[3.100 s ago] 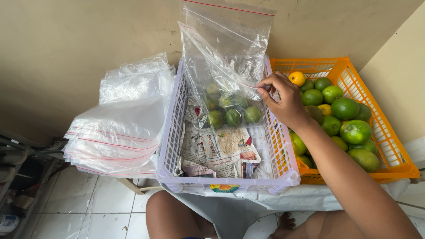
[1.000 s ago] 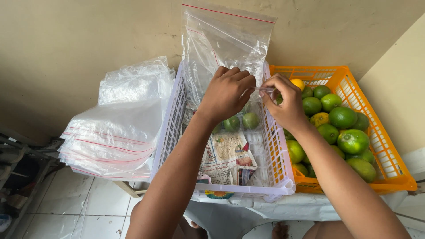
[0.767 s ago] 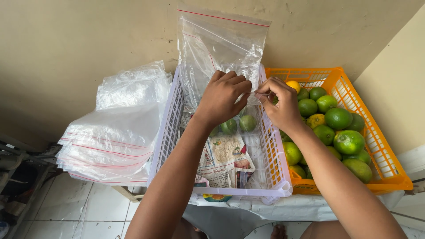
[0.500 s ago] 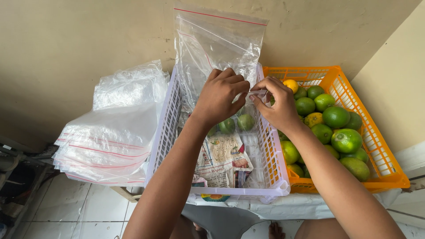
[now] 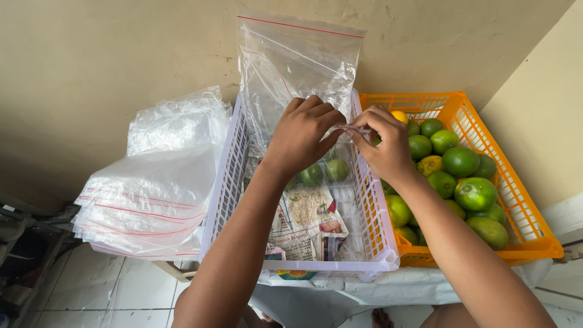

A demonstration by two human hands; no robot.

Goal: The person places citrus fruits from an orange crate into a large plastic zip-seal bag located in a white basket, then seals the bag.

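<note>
Both hands, left [image 5: 302, 135] and right [image 5: 384, 144], pinched together on clear zip bag [image 5: 291, 67] rim, above white basket [image 5: 231, 176]. Risk: slipping rim, limes [image 5: 325, 172] spilling. At 9 o'clock, stacked red-striped bags [image 5: 149, 200]; at 3 o'clock, orange crate [image 5: 516, 200]; at 6 o'clock, printed newspaper [image 5: 306, 222].

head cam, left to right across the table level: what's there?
Stack of clear zip bags → white plastic basket → left hand → right hand → orange crate of green citrus fruit.
</note>
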